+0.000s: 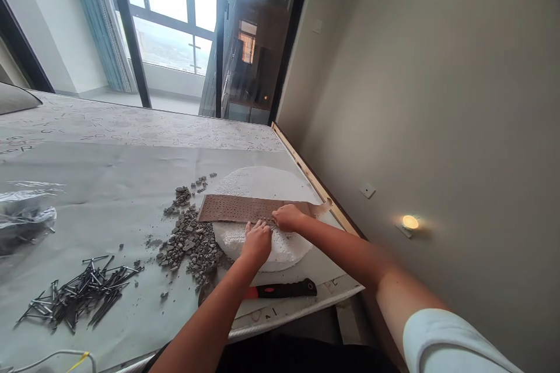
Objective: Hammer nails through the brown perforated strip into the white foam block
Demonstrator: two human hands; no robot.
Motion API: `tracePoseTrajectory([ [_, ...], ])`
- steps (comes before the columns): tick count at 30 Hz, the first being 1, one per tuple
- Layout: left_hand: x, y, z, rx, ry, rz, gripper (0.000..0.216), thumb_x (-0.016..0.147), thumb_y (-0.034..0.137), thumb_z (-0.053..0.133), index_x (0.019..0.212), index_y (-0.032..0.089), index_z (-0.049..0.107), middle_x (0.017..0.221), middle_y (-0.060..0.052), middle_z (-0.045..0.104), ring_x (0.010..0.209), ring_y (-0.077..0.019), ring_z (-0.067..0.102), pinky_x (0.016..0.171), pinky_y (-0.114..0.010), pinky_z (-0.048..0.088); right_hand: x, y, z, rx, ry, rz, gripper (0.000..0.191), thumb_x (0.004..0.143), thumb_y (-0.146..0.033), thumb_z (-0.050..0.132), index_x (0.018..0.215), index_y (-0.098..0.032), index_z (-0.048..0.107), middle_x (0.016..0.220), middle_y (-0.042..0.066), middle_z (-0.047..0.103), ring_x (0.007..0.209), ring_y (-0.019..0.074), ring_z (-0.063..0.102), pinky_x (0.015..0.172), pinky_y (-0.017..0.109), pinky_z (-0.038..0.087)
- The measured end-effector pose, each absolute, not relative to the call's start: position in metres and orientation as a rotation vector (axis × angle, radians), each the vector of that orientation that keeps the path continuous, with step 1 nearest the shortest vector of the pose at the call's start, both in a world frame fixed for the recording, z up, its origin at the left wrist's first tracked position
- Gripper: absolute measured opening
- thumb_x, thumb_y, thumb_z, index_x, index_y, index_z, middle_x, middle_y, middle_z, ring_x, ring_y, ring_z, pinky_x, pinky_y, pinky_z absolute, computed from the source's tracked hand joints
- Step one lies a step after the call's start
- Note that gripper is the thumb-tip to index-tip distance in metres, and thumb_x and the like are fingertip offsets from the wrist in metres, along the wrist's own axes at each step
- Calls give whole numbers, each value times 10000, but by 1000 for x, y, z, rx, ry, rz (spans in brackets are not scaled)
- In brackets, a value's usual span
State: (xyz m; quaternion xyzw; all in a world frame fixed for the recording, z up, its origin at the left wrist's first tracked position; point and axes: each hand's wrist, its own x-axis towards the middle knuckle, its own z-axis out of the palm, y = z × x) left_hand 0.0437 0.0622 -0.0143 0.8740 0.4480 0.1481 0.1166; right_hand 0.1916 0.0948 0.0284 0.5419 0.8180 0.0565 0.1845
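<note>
A long brown strip (238,208), dotted with rows of small holes, lies across a round white foam disc (245,242). My right hand (287,217) is closed at the strip's near edge, toward its right end. My left hand (258,241) rests just below it over the foam, fingers bent and drawn together near the strip's edge. Small thin bits show between the two hands, too fine to make out. What either hand grips is hidden. Beneath my left forearm lies a tool with a black and red handle (286,289); its head is mostly covered.
Grey broken rubble (188,242) is heaped left of the disc. A pile of loose nails (83,291) lies farther left, below a clear plastic bag (26,218). The grey sheet (131,180) covers the surface, bordered by a wooden edge (315,178) along the wall.
</note>
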Motion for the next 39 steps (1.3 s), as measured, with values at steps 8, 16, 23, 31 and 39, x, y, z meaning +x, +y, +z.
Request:
tracePoseTrajectory([
  [8,43,62,-12,2537,1314,426,317,890,157,323,940,135,635,1184,-167,605,1236,-265,450,1064,-537,209,197,101,26,1326,2403,152,202,827,-120,483,976,-106,618,949,134,675,893,207,642,726,273,464],
  [16,44,61,-8,2497,1316,467,304,884,159,337,896,148,641,1101,-154,643,1202,-267,483,1059,-528,219,202,99,43,1149,2487,204,228,845,-48,417,1000,-95,577,966,138,630,901,197,606,770,292,448],
  [23,43,65,-4,2474,1284,470,296,886,165,335,897,137,629,1070,-163,651,1138,-263,531,1050,-509,239,204,93,63,1199,2518,227,239,817,-5,405,962,-114,560,937,116,621,855,177,586,727,263,433],
  [31,36,70,1,2265,1368,634,324,908,238,284,823,164,587,889,-119,668,923,-225,607,920,-393,382,193,96,95,1294,2565,201,208,814,-28,439,960,-140,536,910,102,631,825,179,587,646,249,397],
  [39,43,75,-8,1504,1028,820,363,883,392,304,709,171,534,602,-44,624,635,-183,627,650,-293,461,179,82,74,1517,2790,-131,194,899,-209,436,1030,-144,562,897,64,651,749,132,575,599,215,370],
])
